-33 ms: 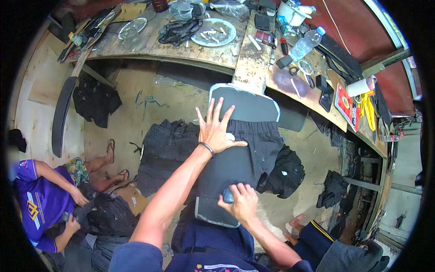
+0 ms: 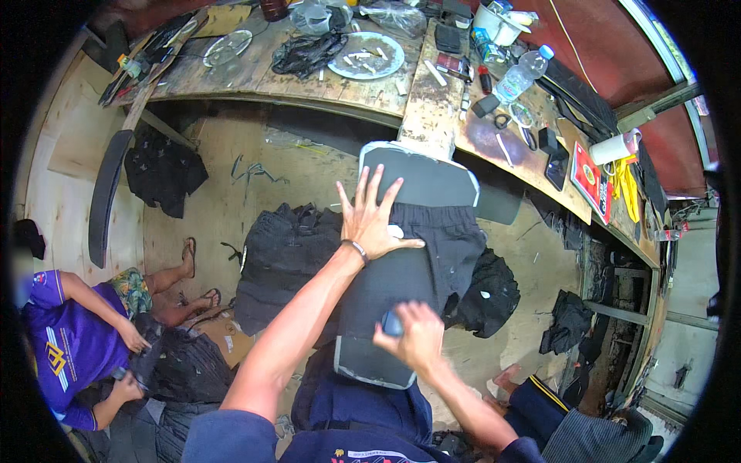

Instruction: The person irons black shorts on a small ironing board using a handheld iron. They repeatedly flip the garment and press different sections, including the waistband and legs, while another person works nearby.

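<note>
A dark pair of shorts (image 2: 432,247) lies spread over a grey padded board (image 2: 421,176) with a pale rim, which runs from my lap toward the workbench. My left hand (image 2: 372,220), with a band on its wrist, presses flat on the shorts, fingers spread. My right hand (image 2: 417,339) is closed around a small blue object (image 2: 391,324) that rests on the dark cloth near the board's near end. What the blue object is cannot be made out.
A heap of dark garments (image 2: 282,258) lies on the floor left of the board, and another (image 2: 486,297) to its right. A person in a purple shirt (image 2: 65,343) sits at lower left. A wooden workbench (image 2: 432,104) holds plates, a bottle (image 2: 521,75) and tools.
</note>
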{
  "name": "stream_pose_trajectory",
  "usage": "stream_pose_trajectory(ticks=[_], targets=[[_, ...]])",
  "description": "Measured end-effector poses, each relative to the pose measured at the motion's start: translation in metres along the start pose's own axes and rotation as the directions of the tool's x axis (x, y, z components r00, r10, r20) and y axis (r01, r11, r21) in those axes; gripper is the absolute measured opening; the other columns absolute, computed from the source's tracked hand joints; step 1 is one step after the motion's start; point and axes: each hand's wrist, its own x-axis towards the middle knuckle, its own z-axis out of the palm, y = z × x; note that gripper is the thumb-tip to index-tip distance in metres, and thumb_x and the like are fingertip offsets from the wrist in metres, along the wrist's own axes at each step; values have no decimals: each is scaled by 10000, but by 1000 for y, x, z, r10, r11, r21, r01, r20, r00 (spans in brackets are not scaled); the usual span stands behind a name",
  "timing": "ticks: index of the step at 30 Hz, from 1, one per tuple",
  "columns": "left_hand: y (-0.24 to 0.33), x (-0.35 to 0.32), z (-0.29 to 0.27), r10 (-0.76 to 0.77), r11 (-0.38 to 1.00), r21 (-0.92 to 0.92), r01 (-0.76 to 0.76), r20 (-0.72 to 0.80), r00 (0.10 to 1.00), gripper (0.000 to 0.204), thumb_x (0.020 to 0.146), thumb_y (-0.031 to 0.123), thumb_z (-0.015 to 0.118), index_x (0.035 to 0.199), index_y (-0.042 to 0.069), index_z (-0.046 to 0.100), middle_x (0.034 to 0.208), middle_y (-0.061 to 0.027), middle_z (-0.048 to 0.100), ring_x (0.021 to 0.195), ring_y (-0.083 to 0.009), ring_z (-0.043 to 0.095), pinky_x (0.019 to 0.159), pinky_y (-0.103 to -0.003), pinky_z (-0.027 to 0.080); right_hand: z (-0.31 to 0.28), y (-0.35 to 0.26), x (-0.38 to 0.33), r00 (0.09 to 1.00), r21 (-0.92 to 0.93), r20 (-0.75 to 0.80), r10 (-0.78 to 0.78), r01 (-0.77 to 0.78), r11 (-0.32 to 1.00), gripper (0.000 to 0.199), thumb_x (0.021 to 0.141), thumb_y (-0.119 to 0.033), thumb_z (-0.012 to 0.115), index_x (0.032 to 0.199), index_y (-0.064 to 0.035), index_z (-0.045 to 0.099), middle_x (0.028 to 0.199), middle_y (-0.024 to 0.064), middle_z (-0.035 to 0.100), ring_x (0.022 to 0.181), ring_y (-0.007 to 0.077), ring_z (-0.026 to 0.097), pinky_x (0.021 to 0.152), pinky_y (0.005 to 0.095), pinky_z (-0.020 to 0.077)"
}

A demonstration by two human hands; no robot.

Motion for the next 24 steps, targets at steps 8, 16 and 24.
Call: stream_pose_trajectory(ticks=[8,16,24], targets=[[5,7,-13,5,1000,-21,-5,-33,999,1431,565,949,801,1714,216,367,1805,-233,175,1683,-457,111,1271,-810,21,42,-15,-36,943,45,-330,36,-22,999,400,759,-353,896,972,-70,710,961,120,638,921,323,645,821,438,530],[-14,-123,14,-428,358,-845,396,228,874,862,1066,481,711,1656,-29,343,1666,-255,440,1549,-371,429,1288,-429,334,-24,131,5,864,629,199,462,-474,617,689,972,-568,711,1382,-15,741,1352,216,724,1267,259,647,1101,404,492],[48,-339,-70,-170,391,-695,603,589,790,767,1073,256,715,1662,-51,332,1604,-206,533,1515,-295,487,1281,-427,350,45,115,-205,878,546,402,258,-457,702,577,1056,-584,614,1163,-54,815,1115,170,810,1053,266,740,981,419,560]])
